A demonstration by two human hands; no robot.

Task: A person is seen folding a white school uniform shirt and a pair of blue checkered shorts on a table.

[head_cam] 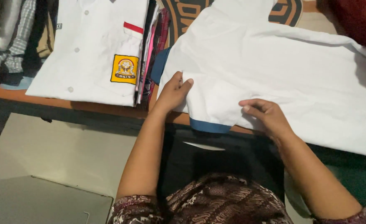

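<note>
A white shirt (pixel 282 66) with a blue sleeve cuff (pixel 210 125) lies spread on a wooden surface in front of me. My left hand (pixel 173 92) pinches the cloth at the shirt's left edge, thumb and fingers closed on a fold. My right hand (pixel 263 115) rests on the lower edge of the shirt beside the cuff, fingers curled and pressing the fabric down.
A folded white shirt (pixel 87 49) with buttons, a red pocket stripe and a yellow badge (pixel 125 69) lies at the left on a stack of folded clothes (pixel 13 37). Thin folded garments (pixel 152 45) stand between the two shirts. A grey board (pixel 58 153) sits low left. Red fabric (pixel 357 20) lies at top right.
</note>
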